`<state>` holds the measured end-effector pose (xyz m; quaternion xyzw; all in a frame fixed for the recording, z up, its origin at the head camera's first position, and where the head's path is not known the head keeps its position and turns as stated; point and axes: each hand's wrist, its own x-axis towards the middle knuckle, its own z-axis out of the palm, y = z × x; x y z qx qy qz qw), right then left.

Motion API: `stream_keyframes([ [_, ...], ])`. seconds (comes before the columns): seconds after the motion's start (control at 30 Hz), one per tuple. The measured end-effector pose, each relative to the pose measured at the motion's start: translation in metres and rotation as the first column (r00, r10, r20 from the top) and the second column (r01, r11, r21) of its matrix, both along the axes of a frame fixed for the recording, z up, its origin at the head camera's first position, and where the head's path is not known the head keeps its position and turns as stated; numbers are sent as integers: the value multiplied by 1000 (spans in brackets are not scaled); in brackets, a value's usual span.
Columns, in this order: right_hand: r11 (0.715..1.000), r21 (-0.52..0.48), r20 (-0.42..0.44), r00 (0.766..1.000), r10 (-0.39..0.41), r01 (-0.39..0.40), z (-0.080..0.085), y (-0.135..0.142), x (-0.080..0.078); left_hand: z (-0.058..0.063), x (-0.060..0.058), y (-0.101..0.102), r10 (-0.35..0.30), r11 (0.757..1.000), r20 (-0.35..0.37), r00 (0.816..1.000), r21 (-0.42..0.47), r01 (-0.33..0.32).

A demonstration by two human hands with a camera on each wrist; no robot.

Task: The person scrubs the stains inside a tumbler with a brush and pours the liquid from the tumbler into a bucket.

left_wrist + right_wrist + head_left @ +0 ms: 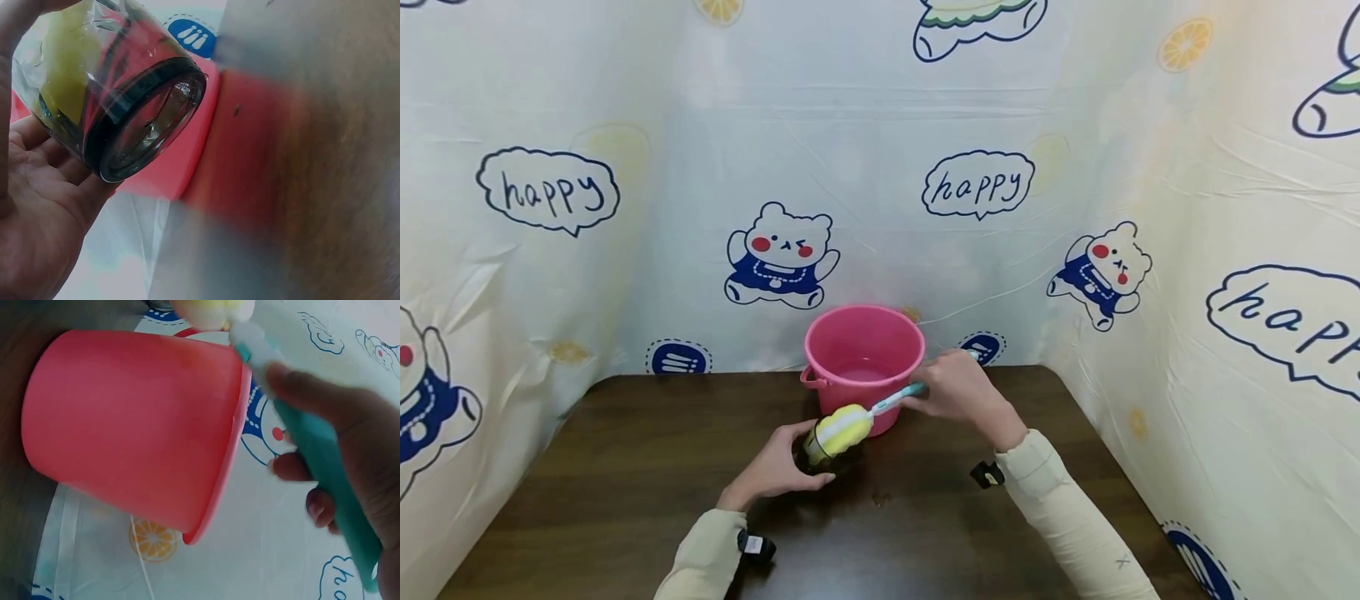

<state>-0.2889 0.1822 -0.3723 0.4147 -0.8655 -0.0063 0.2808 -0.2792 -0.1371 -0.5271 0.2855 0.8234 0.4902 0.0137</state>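
Note:
My left hand (785,462) grips a clear glass (147,119), tilted with its mouth toward the right. The glass has a thick base, seen close up in the left wrist view. A sponge bottle brush (847,428) with a yellow and white head is partly inside the glass. My right hand (958,388) holds the brush by its teal handle (325,462), fingers wrapped round it. Just behind the brush stands a pink bucket (842,395), upright, with some liquid at its bottom.
The brown wooden table (647,492) carries a small wet spot (881,500) in front of the hands. A white printed curtain (865,125) hangs behind the table and along both sides. The bucket stands near the table's back edge.

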Motion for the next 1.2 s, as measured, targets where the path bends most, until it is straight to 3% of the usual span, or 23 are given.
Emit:
stream_keyframes([
  [0.17,995,-4,104,990,-97,98,5,-3,4,3,-4,-3,16,999,-30,999,41,-15],
  [0.3,995,39,161,982,-95,89,10,-4,7,4,-6,-1,0,998,-42,999,60,2],
  [0.47,998,38,166,985,-48,42,13,-7,7,2,-4,1,-41,996,-15,999,75,42],
  [0.73,983,9,175,967,-183,185,11,-9,7,4,-4,-1,-30,998,-6,1000,63,31],
  [0.93,982,90,264,947,-185,167,15,-6,10,5,-6,3,-70,993,-33,997,89,73],
  [1.07,987,53,300,941,-160,151,18,-7,10,2,-5,7,-72,994,-24,997,86,74],
  [1.2,985,8,266,949,-170,174,22,-10,10,-1,-5,8,-47,996,-14,999,79,48],
])
